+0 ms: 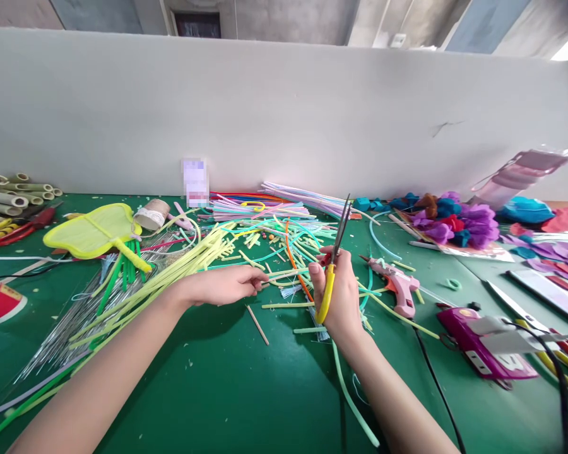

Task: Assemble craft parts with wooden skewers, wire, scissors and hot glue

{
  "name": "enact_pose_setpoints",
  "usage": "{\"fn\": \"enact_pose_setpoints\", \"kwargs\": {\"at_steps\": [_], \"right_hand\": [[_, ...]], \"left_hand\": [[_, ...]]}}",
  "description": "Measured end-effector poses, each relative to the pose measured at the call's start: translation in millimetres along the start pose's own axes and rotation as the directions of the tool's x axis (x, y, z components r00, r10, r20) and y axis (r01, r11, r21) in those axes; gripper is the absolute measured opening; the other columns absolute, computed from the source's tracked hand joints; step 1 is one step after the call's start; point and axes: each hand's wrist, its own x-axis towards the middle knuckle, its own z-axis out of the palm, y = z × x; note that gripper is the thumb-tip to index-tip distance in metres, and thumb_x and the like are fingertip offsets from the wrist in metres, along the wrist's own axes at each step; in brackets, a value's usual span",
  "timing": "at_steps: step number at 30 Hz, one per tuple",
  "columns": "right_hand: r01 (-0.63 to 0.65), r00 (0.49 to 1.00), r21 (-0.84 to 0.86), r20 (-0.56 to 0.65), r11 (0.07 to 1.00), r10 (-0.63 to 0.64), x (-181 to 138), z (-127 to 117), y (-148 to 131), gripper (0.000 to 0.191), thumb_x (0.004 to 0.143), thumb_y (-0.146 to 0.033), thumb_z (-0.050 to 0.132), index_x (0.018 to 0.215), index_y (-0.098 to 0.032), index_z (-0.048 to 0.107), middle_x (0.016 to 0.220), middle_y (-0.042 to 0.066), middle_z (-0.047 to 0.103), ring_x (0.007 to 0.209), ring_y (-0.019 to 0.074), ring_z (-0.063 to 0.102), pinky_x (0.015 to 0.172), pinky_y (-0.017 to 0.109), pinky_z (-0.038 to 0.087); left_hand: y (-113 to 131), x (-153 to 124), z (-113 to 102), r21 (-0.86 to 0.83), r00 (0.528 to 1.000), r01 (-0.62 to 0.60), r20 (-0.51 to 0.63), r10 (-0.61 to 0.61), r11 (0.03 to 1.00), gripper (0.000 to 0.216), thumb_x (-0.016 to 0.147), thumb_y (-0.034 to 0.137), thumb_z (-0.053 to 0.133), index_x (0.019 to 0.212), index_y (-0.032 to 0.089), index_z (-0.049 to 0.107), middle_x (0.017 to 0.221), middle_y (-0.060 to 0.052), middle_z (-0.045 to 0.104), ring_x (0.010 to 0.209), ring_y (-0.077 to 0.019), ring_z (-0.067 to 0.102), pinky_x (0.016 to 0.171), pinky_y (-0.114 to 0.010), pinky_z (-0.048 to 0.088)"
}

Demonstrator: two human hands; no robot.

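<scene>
My right hand (pixel 339 296) grips a pair of scissors (pixel 329 293) with yellow handles; the dark blades point up and away, close together. My left hand (pixel 234 285) has its fingers pinched together over the table, to the left of the scissors. Whatever sits between those fingertips is too small to make out. A pale green pipe cleaner (pixel 288 273) runs from beside the left fingertips toward the right hand. Around both hands lie loose pipe cleaner pieces and an orange pipe cleaner (pixel 293 255). A short thin stick (pixel 257 325) rests below the left hand.
A yellow-green bundle of pipe cleaners (pixel 184 261) and thin wires (pixel 71 325) lie left, by a yellow butterfly-shaped piece (pixel 94 232). Right stand a pink glue gun (pixel 400 284), a magenta device (pixel 478 343) with cords, and purple paper flowers (pixel 478 224). A white partition (pixel 284 120) closes the back.
</scene>
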Motion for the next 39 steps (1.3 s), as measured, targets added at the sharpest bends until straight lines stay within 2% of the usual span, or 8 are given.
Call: {"fn": "enact_pose_setpoints", "kwargs": {"at_steps": [6, 11, 15, 18, 22, 27, 32, 39], "right_hand": [[-0.034, 0.990, 0.109, -0.132, 0.993, 0.048, 0.3, 1.7, 2.1, 0.040, 0.095, -0.052, 0.050, 0.117, -0.019, 0.047, 0.100, 0.010, 0.058, 0.087, 0.0246, 0.061, 0.080, 0.043, 0.051], [-0.043, 0.972, 0.206, -0.216, 0.978, 0.088, -0.5, 4.4, 4.6, 0.037, 0.096, -0.050, 0.048, 0.120, -0.021, 0.045, 0.104, 0.009, 0.057, 0.098, 0.0239, 0.060, 0.085, 0.041, 0.049], [-0.050, 0.975, 0.249, -0.198, 0.967, 0.101, -0.6, 4.6, 3.6, 0.039, 0.095, -0.050, 0.049, 0.121, -0.021, 0.044, 0.101, 0.008, 0.055, 0.100, 0.0243, 0.059, 0.085, 0.040, 0.049], [-0.066, 0.990, 0.212, -0.107, 0.975, 0.091, 0.1, 3.6, 2.5, 0.042, 0.094, -0.055, 0.049, 0.117, -0.020, 0.045, 0.099, 0.009, 0.058, 0.093, 0.0252, 0.062, 0.083, 0.042, 0.050], [-0.141, 0.980, 0.309, 0.175, 0.940, 0.090, -1.5, 1.7, 0.9, 0.051, 0.092, -0.065, 0.048, 0.117, -0.021, 0.045, 0.098, 0.009, 0.060, 0.085, 0.0235, 0.063, 0.076, 0.039, 0.054], [-0.093, 0.902, 0.409, 0.420, 0.908, -0.097, -7.1, -1.2, -4.3, 0.075, 0.087, -0.076, 0.046, 0.134, -0.018, 0.039, 0.118, 0.015, 0.056, 0.110, 0.0302, 0.060, 0.089, 0.044, 0.054], [-0.208, 0.889, 0.500, 0.454, 0.840, -0.050, -11.3, 3.4, -10.2, 0.070, 0.087, -0.080, 0.037, 0.125, -0.021, 0.047, 0.100, 0.008, 0.059, 0.083, 0.0233, 0.063, 0.068, 0.035, 0.052], [-0.227, 0.886, 0.441, 0.463, 0.869, -0.004, -20.1, 6.1, -16.8, 0.066, 0.088, -0.079, 0.035, 0.115, -0.022, 0.055, 0.084, 0.005, 0.061, 0.065, 0.0192, 0.058, 0.057, 0.030, 0.046]], "left_hand": [[3.1, 11.6, 15.0, 0.293, 0.918, 0.004, -0.381, 0.113, 0.956, 0.026, 0.097, 0.037, 0.050, 0.102, 0.021, 0.070, 0.104, -0.008, 0.067, 0.094, -0.0232, 0.064, 0.080, -0.032, 0.046], [-4.6, 26.4, 38.8, 0.518, 0.914, 0.048, -0.368, 0.171, 0.854, 0.015, 0.094, 0.030, 0.059, 0.096, 0.018, 0.067, 0.094, -0.009, 0.062, 0.091, -0.0261, 0.060, 0.074, -0.033, 0.044], [-10.3, 28.0, 37.0, 0.505, 0.915, 0.052, -0.370, 0.162, 0.862, 0.016, 0.095, 0.024, 0.051, 0.084, 0.018, 0.062, 0.084, -0.007, 0.061, 0.082, -0.0237, 0.060, 0.068, -0.031, 0.041], [-5.9, 20.9, 22.8, 0.469, 0.902, 0.054, -0.401, 0.158, 0.882, 0.021, 0.099, 0.025, 0.043, 0.089, 0.019, 0.060, 0.088, -0.006, 0.062, 0.078, -0.0210, 0.060, 0.067, -0.030, 0.041], [10.8, 1.9, -1.2, 0.273, 0.855, 0.025, -0.504, 0.121, 0.962, 0.021, 0.100, 0.034, 0.042, 0.105, 0.022, 0.058, 0.079, -0.001, 0.063, 0.068, -0.0182, 0.059, 0.062, -0.028, 0.040], [28.5, -19.1, -17.7, 0.080, 0.841, -0.124, -0.521, 0.148, 0.989, 0.033, 0.099, 0.037, 0.047, 0.127, 0.025, 0.057, 0.095, -0.002, 0.066, 0.075, -0.0159, 0.060, 0.065, -0.025, 0.045], [39.2, -26.4, -15.5, 0.157, 0.772, -0.142, -0.600, 0.208, 0.977, 0.026, 0.099, 0.039, 0.049, 0.114, 0.026, 0.064, 0.097, 0.000, 0.067, 0.072, -0.0143, 0.057, 0.062, -0.024, 0.043], [53.1, -30.0, -1.5, 0.313, 0.755, -0.109, -0.591, 0.283, 0.944, 0.025, 0.098, 0.027, 0.051, 0.116, 0.027, 0.069, 0.103, 0.001, 0.070, 0.061, -0.0105, 0.055, 0.059, -0.024, 0.043]]}}
